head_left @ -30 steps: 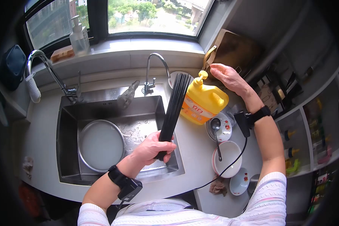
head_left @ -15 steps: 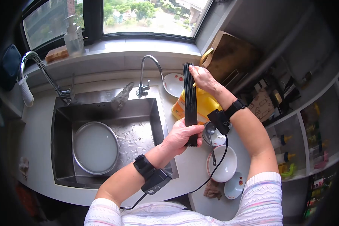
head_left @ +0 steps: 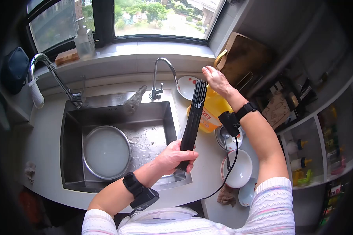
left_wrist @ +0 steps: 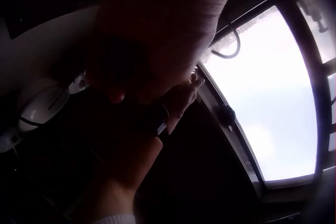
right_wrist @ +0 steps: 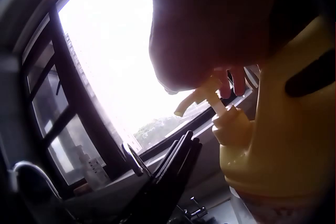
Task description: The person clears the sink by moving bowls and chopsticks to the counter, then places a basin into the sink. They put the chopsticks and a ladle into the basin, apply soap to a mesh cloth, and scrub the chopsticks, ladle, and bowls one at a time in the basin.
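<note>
My left hand (head_left: 176,157) grips a bundle of long black chopsticks (head_left: 195,113) near its lower end, with the thumb across the front. The bundle leans slightly right over the sink's right edge. My right hand (head_left: 217,81) is over the top of a yellow pump jug (head_left: 215,105), fingers mostly straight. In the right wrist view the palm lies against the top of the yellow pump (right_wrist: 210,90), whose spout points toward the chopstick ends. From the head, the hand hides that pump. The left wrist view is very dark and hides the chopsticks.
A steel sink (head_left: 72,172) holds a round pan (head_left: 107,152) of cloudy liquid. Two faucets stand behind it. A plate (head_left: 186,88), bowls (head_left: 239,172) and a ladle (head_left: 225,134) are on the right counter. A cable hangs from my right wrist camera.
My right hand has come left from beside the jug, passed by the chopstick tops, and is now over the pump. My left hand swung the chopsticks right, then back left and lower.
</note>
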The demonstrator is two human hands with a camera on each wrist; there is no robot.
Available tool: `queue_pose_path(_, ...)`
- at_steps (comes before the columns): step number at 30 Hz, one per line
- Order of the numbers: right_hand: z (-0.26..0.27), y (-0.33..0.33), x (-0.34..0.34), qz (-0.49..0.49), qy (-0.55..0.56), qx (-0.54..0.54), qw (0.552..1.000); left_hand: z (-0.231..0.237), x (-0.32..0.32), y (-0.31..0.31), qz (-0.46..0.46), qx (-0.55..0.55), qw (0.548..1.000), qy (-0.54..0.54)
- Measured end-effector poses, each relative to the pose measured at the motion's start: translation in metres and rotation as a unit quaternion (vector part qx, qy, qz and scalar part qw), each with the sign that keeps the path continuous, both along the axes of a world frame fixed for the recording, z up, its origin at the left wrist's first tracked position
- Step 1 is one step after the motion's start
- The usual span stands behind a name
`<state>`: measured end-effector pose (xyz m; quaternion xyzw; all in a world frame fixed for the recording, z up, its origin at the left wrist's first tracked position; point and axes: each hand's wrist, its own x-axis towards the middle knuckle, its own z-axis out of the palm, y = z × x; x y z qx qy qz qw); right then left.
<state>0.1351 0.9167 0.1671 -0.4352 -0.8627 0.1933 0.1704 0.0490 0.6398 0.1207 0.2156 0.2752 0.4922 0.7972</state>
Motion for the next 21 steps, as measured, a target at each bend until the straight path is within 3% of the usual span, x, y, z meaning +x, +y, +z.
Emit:
queue_pose_path(1,-0.002,-0.001,0.002,-0.011,0.03,0.033,0.999,-0.003,-0.006,-0.009,0.003,-0.002,1.0,0.003)
queue_pose_path(2,0.0,0.002,0.005,-0.001,0.073,-0.004,0.997,-0.006,-0.013,-0.018,-0.009,-0.001,1.0,0.004)
queue_pose_path(4,0.026,-0.028,0.015,-0.002,0.275,-0.008,0.961,-0.011,-0.029,-0.04,-0.015,-0.013,1.0,0.02)
queue_pose_path(5,0.04,-0.052,0.021,-0.011,0.323,0.013,0.946,-0.015,-0.039,-0.05,-0.009,-0.022,1.0,0.02)
queue_pose_path(7,0.057,-0.118,0.032,-0.046,0.371,-0.109,0.921,-0.022,-0.058,-0.072,0.003,-0.045,0.997,0.059)
queue_pose_path(8,0.038,-0.143,0.035,-0.042,0.378,-0.161,0.911,-0.028,-0.067,-0.08,0.0,-0.054,0.995,0.084)
queue_pose_path(10,-0.011,-0.189,0.021,-0.108,0.364,-0.371,0.848,-0.037,-0.079,-0.094,0.001,-0.051,0.991,0.121)
queue_pose_path(12,-0.063,-0.215,-0.014,-0.14,0.365,-0.468,0.793,-0.043,-0.086,-0.107,-0.005,-0.041,0.973,0.225)
queue_pose_path(13,-0.089,-0.215,-0.034,-0.073,0.398,-0.528,0.747,-0.051,-0.087,-0.113,-0.01,-0.042,0.973,0.227)
queue_pose_path(14,-0.103,-0.225,-0.066,-0.178,0.417,-0.512,0.73,-0.064,-0.087,-0.12,0.009,-0.002,0.92,0.391)
queue_pose_path(15,-0.11,-0.239,-0.094,-0.184,0.451,-0.491,0.722,-0.076,-0.089,-0.124,0.028,0.04,0.84,0.541)
queue_pose_path(16,-0.128,-0.25,-0.117,-0.207,0.454,-0.472,0.727,-0.087,-0.095,-0.127,0.054,0.054,0.795,0.602)
queue_pose_path(17,-0.14,-0.266,-0.14,-0.226,0.422,-0.461,0.747,-0.103,-0.108,-0.126,0.056,0.051,0.796,0.6)
queue_pose_path(19,-0.174,-0.307,-0.181,-0.242,0.391,-0.407,0.789,-0.13,-0.138,-0.129,0.132,0.089,0.651,0.742)
queue_pose_path(20,-0.187,-0.322,-0.196,-0.258,0.381,-0.4,0.793,-0.131,-0.151,-0.137,0.137,0.082,0.653,0.741)
queue_pose_path(21,-0.185,-0.334,-0.211,-0.271,0.372,-0.391,0.797,-0.131,-0.165,-0.144,0.116,0.049,0.701,0.702)
